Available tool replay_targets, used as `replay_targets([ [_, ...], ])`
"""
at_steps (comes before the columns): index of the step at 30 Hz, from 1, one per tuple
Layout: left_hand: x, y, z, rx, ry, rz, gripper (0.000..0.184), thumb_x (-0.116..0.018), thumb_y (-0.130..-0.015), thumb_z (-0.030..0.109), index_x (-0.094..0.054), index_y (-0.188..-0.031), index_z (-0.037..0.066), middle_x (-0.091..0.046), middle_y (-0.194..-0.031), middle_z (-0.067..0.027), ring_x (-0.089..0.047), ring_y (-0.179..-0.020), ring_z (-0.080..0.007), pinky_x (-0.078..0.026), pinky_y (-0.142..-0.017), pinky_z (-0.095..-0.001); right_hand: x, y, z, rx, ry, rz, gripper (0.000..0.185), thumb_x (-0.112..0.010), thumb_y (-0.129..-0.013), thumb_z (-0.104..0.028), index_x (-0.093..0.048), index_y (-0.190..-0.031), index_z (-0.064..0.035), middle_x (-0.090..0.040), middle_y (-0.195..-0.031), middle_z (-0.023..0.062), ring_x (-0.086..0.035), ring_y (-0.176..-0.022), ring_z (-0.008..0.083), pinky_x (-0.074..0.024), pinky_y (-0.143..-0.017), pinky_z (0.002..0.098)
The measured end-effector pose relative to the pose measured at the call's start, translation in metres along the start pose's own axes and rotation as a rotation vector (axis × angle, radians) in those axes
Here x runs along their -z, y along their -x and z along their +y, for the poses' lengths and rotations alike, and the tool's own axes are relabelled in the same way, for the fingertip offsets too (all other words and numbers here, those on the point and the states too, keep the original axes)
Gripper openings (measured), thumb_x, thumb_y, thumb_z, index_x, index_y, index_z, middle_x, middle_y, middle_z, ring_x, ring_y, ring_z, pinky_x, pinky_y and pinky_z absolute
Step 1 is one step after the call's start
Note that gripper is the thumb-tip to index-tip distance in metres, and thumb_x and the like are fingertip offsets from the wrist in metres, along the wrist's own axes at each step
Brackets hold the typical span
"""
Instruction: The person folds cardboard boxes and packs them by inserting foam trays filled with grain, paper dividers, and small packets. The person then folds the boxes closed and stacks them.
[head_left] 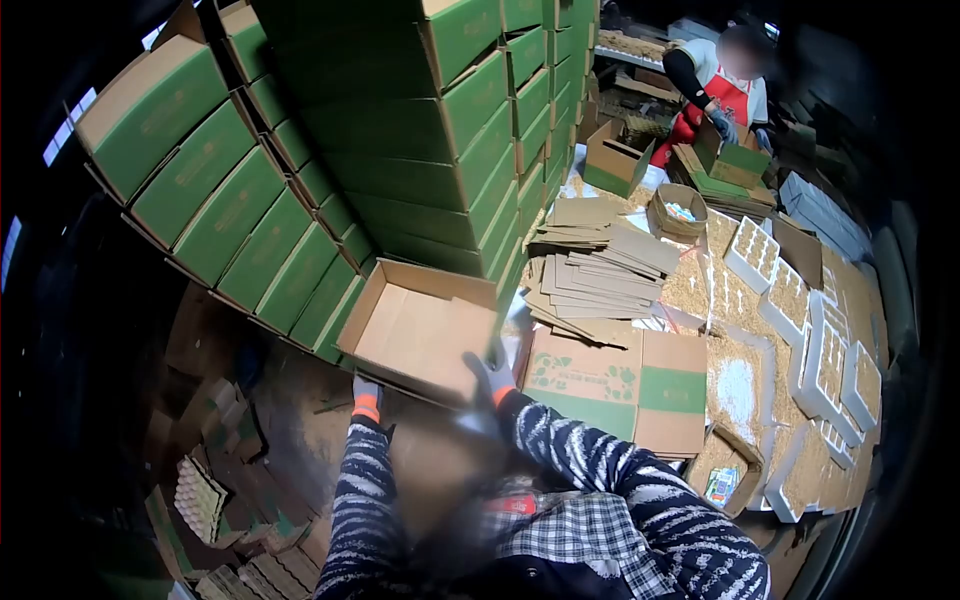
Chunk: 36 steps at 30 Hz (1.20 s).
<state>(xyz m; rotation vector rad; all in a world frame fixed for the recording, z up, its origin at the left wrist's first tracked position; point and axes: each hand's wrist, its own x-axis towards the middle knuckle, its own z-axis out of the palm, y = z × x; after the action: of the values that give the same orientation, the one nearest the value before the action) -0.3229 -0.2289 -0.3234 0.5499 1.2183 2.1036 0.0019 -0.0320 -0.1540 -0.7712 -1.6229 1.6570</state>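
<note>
Box (415,335) (both hands (366,390) (491,378) at edges)

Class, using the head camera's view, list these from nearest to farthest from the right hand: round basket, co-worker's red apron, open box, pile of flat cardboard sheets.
1. Open box: at the right hand, on its left side.
2. Pile of flat cardboard sheets: ahead, to the right.
3. Round basket: just beyond the pile.
4. Red apron: on the co-worker, far right.
</note>
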Motion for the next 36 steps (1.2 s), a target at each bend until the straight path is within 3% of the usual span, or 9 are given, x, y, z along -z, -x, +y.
replay_targets([
  [1,-0.054,0.032,0.036,-0.119,-0.404,0.143,0.049,-0.041,-0.104,0.025,-0.035,-0.151,0.013,-0.042,-0.152,-0.0082,-0.041,-0.136,-0.0264,-0.039,-0.110,-0.0389,0.004,-0.001,-0.004,-0.117,0.045,-0.044,0.090,-0.073,-0.086,-0.043,-0.027,-0.153,-0.0026,-0.040,-0.150,0.0199,-0.039,-0.138,0.0283,-0.0318,-0.113,0.0359],
  [5,-0.135,0.107,0.035,-0.236,-0.018,0.715,0.049,-0.056,-0.095,0.007,-0.041,-0.141,0.013,-0.042,-0.138,-0.0052,-0.049,-0.112,-0.0220,-0.045,-0.094,-0.0344,0.071,0.014,-0.051,-0.145,0.033,-0.347,0.069,-0.068,-0.090,-0.043,-0.043,-0.148,-0.0136,-0.046,-0.146,0.0222,-0.044,-0.136,0.0321,-0.0374,-0.111,0.0407],
  [8,-0.168,0.197,-0.003,0.131,-0.210,0.298,0.020,-0.055,-0.092,0.002,-0.066,-0.109,0.004,-0.062,-0.090,-0.0021,-0.058,-0.072,-0.0143,-0.051,-0.066,-0.0278,0.162,0.051,-0.112,0.233,0.509,-0.028,0.068,-0.072,-0.084,-0.031,-0.045,-0.143,-0.0066,-0.043,-0.146,0.0242,-0.044,-0.132,0.0419,-0.0391,-0.108,0.0461],
  [11,-0.260,0.225,0.022,0.296,-0.509,-0.432,0.028,-0.051,-0.089,-0.002,-0.067,-0.112,0.001,-0.070,-0.101,-0.0127,-0.067,-0.090,-0.0236,-0.053,-0.084,-0.0348,0.241,0.092,-0.128,0.260,1.181,0.307,0.077,-0.071,-0.080,-0.034,-0.041,-0.142,0.0002,-0.037,-0.148,0.0262,-0.031,-0.138,0.0467,-0.0239,-0.115,0.0542],
  [13,-0.360,0.200,0.065,-0.350,-0.931,-0.828,0.030,-0.055,-0.087,0.000,-0.067,-0.115,0.004,-0.070,-0.105,-0.0145,-0.066,-0.100,-0.0317,-0.050,-0.093,-0.0386,0.252,0.139,-0.119,-0.008,1.358,0.026,0.082,-0.060,-0.087,-0.051,-0.034,-0.148,-0.0022,-0.028,-0.152,0.0309,-0.022,-0.142,0.0502,-0.0130,-0.119,0.0571],
  [21,-0.479,0.089,-0.017,-0.343,-1.674,-0.789,0.079,-0.063,-0.082,0.061,-0.049,-0.141,0.010,-0.043,-0.148,-0.0196,-0.037,-0.136,-0.0387,-0.024,-0.112,-0.0574,0.276,0.214,-0.106,0.268,1.118,-0.364,0.069,-0.069,-0.084,-0.033,-0.044,-0.141,-0.0036,-0.043,-0.146,0.0214,-0.041,-0.134,0.0410,-0.0340,-0.112,0.0491],
  [25,-0.556,0.060,0.095,0.089,-1.503,-1.064,0.058,-0.074,-0.075,0.052,-0.070,-0.113,0.009,-0.072,-0.103,-0.0149,-0.067,-0.097,-0.0314,-0.050,-0.088,-0.0407,0.322,0.183,-0.207,0.489,1.080,0.198,0.071,-0.071,-0.082,-0.033,-0.045,-0.142,-0.0052,-0.043,-0.147,0.0180,-0.040,-0.135,0.0398,-0.0324,-0.113,0.0494],
  [30,-0.641,0.113,0.203,-0.822,-1.370,-1.051,0.033,-0.082,-0.070,0.029,-0.069,-0.089,0.006,-0.065,-0.080,-0.0120,-0.062,-0.078,-0.0334,-0.050,-0.075,-0.0416,0.342,0.153,-0.297,0.505,1.372,0.451,0.067,-0.069,-0.085,-0.038,-0.047,-0.141,-0.0072,-0.047,-0.144,0.0147,-0.040,-0.137,0.0353,-0.0244,-0.116,0.0541],
  [36,-0.652,0.101,0.192,-0.362,-1.349,-1.341,0.040,-0.064,-0.092,0.028,-0.058,-0.126,0.007,-0.063,-0.115,-0.0200,-0.059,-0.110,-0.0379,-0.047,-0.092,-0.0407,0.365,0.167,-0.254,0.838,1.343,0.340,0.046,-0.073,-0.083,-0.038,-0.062,-0.121,-0.0143,-0.060,-0.128,0.0066,-0.054,-0.122,0.0247,-0.0353,-0.111,0.0492],
])
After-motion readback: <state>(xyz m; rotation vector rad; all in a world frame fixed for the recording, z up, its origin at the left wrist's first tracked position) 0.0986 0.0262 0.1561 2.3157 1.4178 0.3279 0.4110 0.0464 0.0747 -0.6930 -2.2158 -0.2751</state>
